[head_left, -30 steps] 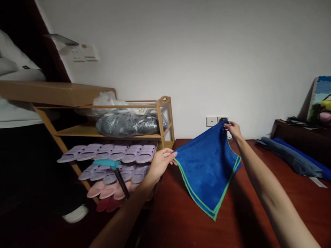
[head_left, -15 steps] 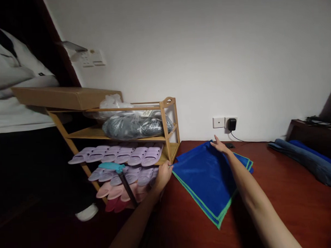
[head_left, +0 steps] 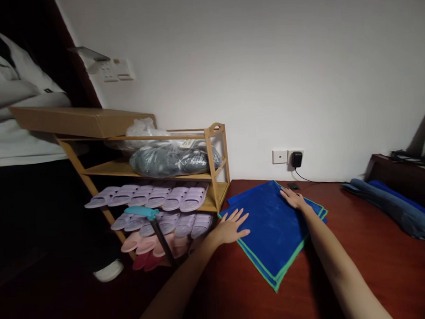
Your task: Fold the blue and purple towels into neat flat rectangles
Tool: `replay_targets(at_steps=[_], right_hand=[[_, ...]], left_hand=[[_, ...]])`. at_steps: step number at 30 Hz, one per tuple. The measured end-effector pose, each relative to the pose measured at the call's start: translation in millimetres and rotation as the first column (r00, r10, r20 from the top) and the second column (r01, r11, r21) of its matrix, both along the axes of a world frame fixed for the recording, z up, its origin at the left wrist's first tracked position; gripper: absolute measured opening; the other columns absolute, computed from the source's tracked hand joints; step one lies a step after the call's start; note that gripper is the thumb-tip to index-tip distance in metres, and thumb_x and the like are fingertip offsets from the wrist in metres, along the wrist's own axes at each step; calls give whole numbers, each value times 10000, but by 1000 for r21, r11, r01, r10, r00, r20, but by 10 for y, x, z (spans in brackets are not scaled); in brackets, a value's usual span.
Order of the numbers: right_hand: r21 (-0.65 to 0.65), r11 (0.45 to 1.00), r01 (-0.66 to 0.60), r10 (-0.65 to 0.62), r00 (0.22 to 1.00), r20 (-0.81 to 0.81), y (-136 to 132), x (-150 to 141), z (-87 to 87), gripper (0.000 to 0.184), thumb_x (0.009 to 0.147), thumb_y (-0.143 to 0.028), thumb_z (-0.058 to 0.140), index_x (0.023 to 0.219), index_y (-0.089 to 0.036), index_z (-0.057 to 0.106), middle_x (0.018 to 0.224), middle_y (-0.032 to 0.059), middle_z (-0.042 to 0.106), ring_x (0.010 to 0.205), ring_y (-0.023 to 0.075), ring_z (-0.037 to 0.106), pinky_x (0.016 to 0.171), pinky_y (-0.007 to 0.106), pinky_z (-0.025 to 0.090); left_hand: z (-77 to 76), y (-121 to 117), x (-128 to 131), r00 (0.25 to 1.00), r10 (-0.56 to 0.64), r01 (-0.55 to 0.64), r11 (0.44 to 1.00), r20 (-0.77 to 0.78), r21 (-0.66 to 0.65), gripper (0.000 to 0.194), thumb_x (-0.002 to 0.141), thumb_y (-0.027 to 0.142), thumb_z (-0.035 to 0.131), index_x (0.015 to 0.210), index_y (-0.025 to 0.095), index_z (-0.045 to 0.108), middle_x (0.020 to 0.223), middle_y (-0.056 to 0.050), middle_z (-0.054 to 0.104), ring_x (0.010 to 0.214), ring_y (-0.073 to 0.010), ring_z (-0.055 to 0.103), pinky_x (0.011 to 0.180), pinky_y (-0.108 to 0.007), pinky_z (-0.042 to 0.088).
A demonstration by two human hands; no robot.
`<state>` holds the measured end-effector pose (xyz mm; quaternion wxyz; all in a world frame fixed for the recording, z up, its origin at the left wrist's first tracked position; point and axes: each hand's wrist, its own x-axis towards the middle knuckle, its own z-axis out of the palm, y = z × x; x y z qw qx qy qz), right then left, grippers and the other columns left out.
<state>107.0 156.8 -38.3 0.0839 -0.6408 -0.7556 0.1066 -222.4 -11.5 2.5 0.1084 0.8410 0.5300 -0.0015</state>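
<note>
A blue cloth (head_left: 267,232) with bright green edging lies folded in layers on the reddish-brown wooden table (head_left: 355,266), one corner pointing toward me. My left hand (head_left: 232,227) rests flat on its left corner, fingers spread. On the cloth's upper right edge lies my right hand (head_left: 293,198), palm down with the fingers stretched out. Neither hand grips the fabric. More blue layers with green edges stick out beneath the cloth on the right side.
Left of the table stands a wooden shoe rack (head_left: 213,178) with lilac slippers (head_left: 165,198), a plastic-wrapped bundle (head_left: 170,158) and a cardboard box (head_left: 82,121). A person (head_left: 30,138) stands beyond it. Folded denim (head_left: 384,207) lies at right; a black plug (head_left: 296,159) is on the wall.
My left hand has let go of the cloth's left corner and now lies spread on it. My right hand has come down from the far corner onto the right edge. The cloth lies flatter.
</note>
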Motion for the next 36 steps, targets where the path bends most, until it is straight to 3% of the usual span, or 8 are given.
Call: replay_targets(at_steps=[8,11,13,18,22,25,30,36], right_hand=[[99,994,44,-50,997,56,-164,145,114,584,954,-445,178,1466,-173,244,1539,119,128,1423,250,44,1097,543,45],[137,986,-96,91,995,43,-197,-3,153,568,951,-512,151,1471,-290,207,1552,13,98,1424,150,30,1129,412,67],[109,979,-175,171,984,38,-208,-102,145,589,923,-598,168,1453,-350,232,1547,-19,132,1419,138,84,1128,389,102],[51,978,-200,199,980,30,-178,-216,115,716,855,-717,181,1434,-314,308,1527,49,213,1412,217,147,1111,486,105],[92,975,-204,203,979,20,-136,-278,112,710,865,-705,147,1462,-326,215,1552,22,104,1425,187,36,1123,460,32],[46,976,-215,214,976,22,-122,-310,80,707,842,-729,217,1443,-359,255,1545,14,142,1423,206,75,1116,480,64],[16,983,-184,184,983,23,-139,-221,54,730,836,-740,183,1453,-352,227,1548,13,127,1424,203,52,1117,481,59],[-14,991,-132,133,990,40,-208,-136,57,772,805,-769,229,1459,-358,200,1552,19,112,1424,219,41,1114,478,85]], left_hand=[[259,-15,59,999,-13,10,996,-42,-85,719,849,614,400,1455,260,246,1544,-102,102,1420,-279,74,1099,-556,103],[207,-49,328,998,59,-61,996,34,63,617,924,517,261,1430,168,320,1536,-136,155,1417,-264,115,1108,-511,153],[115,-87,544,990,73,-90,985,117,149,637,932,533,192,1453,174,264,1546,-123,123,1419,-274,100,1103,-536,163],[-47,-219,846,990,-72,51,984,121,170,682,869,665,261,1454,316,239,1547,-68,152,1411,-347,77,1042,-701,47],[-41,-404,918,980,-144,112,970,136,217,638,900,586,282,1466,306,196,1547,-72,153,1413,-323,96,1064,-678,55],[-64,-569,977,957,-239,206,959,164,192,657,882,635,281,1465,362,151,1551,-42,137,1413,-337,75,1050,-699,61],[-24,-618,895,937,-321,306,944,138,120,701,847,688,318,1456,368,185,1546,-55,155,1410,-357,53,1030,-716,15],[234,-330,483,914,-395,402,912,90,-79,695,838,629,441,1445,391,200,1550,-30,121,1413,-327,57,1054,-659,8]])
